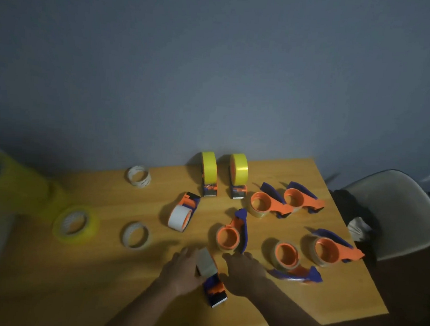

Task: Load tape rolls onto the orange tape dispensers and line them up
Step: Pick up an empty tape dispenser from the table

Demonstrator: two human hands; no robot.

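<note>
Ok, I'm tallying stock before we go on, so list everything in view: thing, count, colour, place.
upright loaded dispensers: 2, orange and blue with yellow rolls, side by side at the table's far edge.
white-roll dispenser: 1, orange and blue, on its side mid-table.
flat dispensers: 5, orange and blue with clear tape, table's right half.
held dispenser: 1, orange and blue with a pale roll, near edge between the hands.
loose pale rolls: 2, whitish, left of centre, one far, one near.
loose yellow roll: 1, table's left.
table: 1, wooden.
chair: 1, pale, right of the table.
left hand: touches the held dispenser's roll.
right hand: beside that dispenser.
</note>
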